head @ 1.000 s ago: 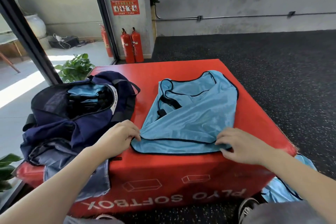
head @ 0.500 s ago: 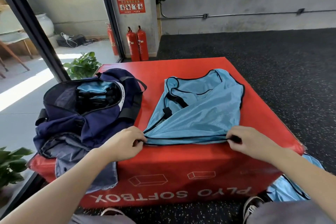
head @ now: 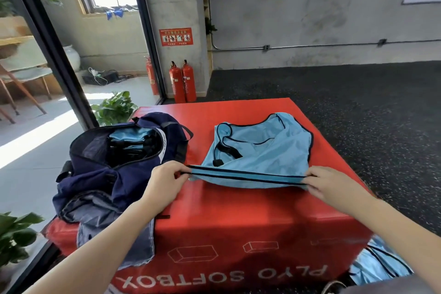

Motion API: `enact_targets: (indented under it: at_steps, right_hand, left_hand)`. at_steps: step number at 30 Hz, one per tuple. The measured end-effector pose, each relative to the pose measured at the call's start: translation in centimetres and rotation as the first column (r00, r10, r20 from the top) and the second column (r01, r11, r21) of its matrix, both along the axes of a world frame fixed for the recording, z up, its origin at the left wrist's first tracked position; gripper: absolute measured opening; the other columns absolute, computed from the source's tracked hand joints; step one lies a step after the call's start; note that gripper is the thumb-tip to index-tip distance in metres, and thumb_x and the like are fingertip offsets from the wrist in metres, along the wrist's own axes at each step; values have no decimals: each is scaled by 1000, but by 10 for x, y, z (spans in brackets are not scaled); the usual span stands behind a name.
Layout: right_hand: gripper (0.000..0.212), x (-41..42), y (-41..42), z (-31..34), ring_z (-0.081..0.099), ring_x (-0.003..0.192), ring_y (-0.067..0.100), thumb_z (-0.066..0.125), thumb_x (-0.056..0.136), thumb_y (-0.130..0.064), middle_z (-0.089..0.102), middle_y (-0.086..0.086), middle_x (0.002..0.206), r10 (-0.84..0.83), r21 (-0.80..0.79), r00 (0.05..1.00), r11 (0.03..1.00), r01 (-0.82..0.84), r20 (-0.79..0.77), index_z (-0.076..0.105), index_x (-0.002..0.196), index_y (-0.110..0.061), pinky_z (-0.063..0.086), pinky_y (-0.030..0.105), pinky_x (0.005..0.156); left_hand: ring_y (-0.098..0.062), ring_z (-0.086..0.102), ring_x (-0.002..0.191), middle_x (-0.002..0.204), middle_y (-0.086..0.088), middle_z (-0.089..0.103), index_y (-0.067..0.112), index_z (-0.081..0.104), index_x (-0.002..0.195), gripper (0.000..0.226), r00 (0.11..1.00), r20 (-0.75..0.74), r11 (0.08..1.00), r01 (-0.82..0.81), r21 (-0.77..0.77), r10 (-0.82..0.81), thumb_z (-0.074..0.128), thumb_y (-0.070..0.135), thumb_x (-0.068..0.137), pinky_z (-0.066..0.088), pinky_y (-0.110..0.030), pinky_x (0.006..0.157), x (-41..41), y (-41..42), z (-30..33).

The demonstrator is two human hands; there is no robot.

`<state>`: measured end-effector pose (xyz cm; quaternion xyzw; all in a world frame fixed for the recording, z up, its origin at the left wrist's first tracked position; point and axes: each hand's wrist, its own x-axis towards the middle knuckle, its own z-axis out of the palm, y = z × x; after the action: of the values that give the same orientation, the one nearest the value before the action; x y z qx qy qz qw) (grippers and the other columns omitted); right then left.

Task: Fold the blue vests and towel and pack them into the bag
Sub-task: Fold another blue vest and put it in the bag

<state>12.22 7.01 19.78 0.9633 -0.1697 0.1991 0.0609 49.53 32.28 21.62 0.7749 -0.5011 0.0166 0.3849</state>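
Your left hand point(head: 164, 181) pinches the near left corner of the blue vest point(head: 260, 153), with the thumb and fingers curled on the black-trimmed hem. Your right hand point(head: 330, 186) pinches the near right corner of the same hem in the same way. Between your two hands the hem is stretched in an almost straight line and is lifted a little above the red soft box point(head: 238, 222). The far part of the vest, with its neck opening and armholes, lies flat on the top of the box, beyond your hands. The vest is between your hands and does not touch the navy bag point(head: 114, 174), which stands open on the left part of the box, just beside your left hand. Inside the bag you can see folded blue cloth point(head: 128, 136) with black trim. More blue cloth point(head: 379, 265) lies low at the right near corner of the box, under your right forearm; whether it is a vest or the towel, you cannot tell from this view.
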Motion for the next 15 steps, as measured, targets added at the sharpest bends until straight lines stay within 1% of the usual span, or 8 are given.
enact_targets:
  at_steps: [2,4,6,8,10,12,15]
  right_hand:
    - [21,-4,1,23,68,79,19,86,72,-8,66,-3,91,-111,70,986,992,103,127,76,89,-15,54,31,74]
    - [17,-5,1,52,69,83,21,84,73,0,69,1,92,-217,187,939,967,171,265,77,85,-10,46,21,82]
    - [13,-5,-5,88,68,85,23,82,73,4,72,6,91,-292,252,873,946,203,392,77,82,-5,41,17,83]
    - [8,-5,-8,133,65,88,20,80,78,0,72,8,96,-337,300,815,930,211,471,77,85,-4,40,17,83]
    - [7,-9,-8,186,60,93,14,77,84,-8,70,4,102,-366,326,770,920,216,523,77,91,-5,37,16,85]
    - [12,-14,-5,242,58,99,14,75,88,-14,66,0,104,-369,329,745,920,211,556,76,96,-5,37,20,89]
    - [18,-23,5,323,62,106,25,72,92,-18,69,8,112,-344,284,715,936,208,609,75,103,-4,44,33,96]
  left_hand:
    - [3,64,80,83,19,69,30,77,82,26,996,-71,997,-51,-63,46,78,4,78,49,-15,82,-8,-6,22]
    - [2,65,79,80,16,71,31,76,80,24,992,-109,988,-78,-136,63,79,7,78,46,-8,76,-18,-14,53]
    - [6,65,76,80,13,73,26,78,83,16,992,-108,970,-91,-223,68,79,10,80,42,-3,73,-26,-21,96]
    - [7,65,72,80,13,73,23,79,86,9,991,-119,953,-96,-287,64,77,15,83,42,-3,69,-34,-27,148]
    - [1,66,76,79,16,72,28,78,87,6,992,-112,933,-93,-348,57,76,22,86,42,-8,68,-37,-31,203]
    - [-5,65,78,79,14,71,25,78,89,4,995,-86,906,-90,-413,60,75,28,87,41,-11,67,-40,-34,259]
    - [-14,64,76,78,3,72,16,77,86,20,997,-27,862,-71,-502,67,73,36,89,44,-18,65,-44,-29,336]
